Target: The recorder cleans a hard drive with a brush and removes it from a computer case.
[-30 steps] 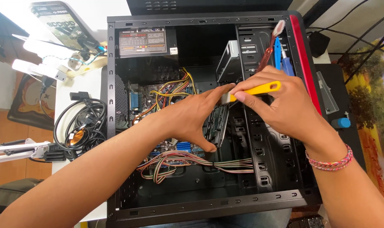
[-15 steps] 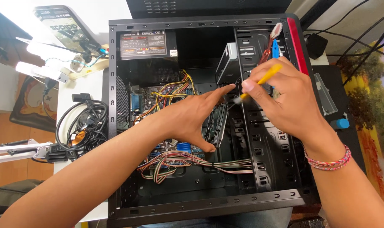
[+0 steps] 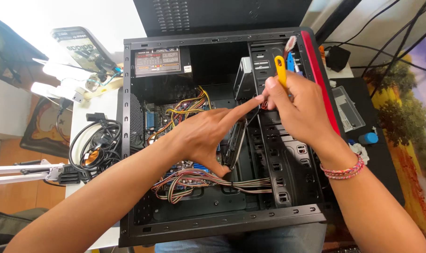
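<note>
An open black computer case (image 3: pixel 222 220) lies on its side, showing a circuit board, coloured wires and a flat ribbon cable (image 3: pixel 208 180). My left hand (image 3: pixel 203 136) reaches into the case, gripping the edge of a dark drive (image 3: pixel 235 140) standing beside the drive cage, with its index finger stretched toward my right hand. My right hand (image 3: pixel 299 110) holds a yellow-handled screwdriver (image 3: pixel 281 70) upright, the handle pointing up, its tip hidden behind my fingers at the drive cage (image 3: pixel 278 154).
A power supply (image 3: pixel 159 61) sits in the case's top-left corner. A coil of black cables (image 3: pixel 95 140) and a white clamp arm (image 3: pixel 20 171) lie left of the case. A phone (image 3: pixel 79 47) leans at the upper left. A small blue cap (image 3: pixel 368 138) lies to the right.
The screwdriver has swung from lying nearly flat to standing upright in my right hand, which moved slightly up. My left hand stays on the drive.
</note>
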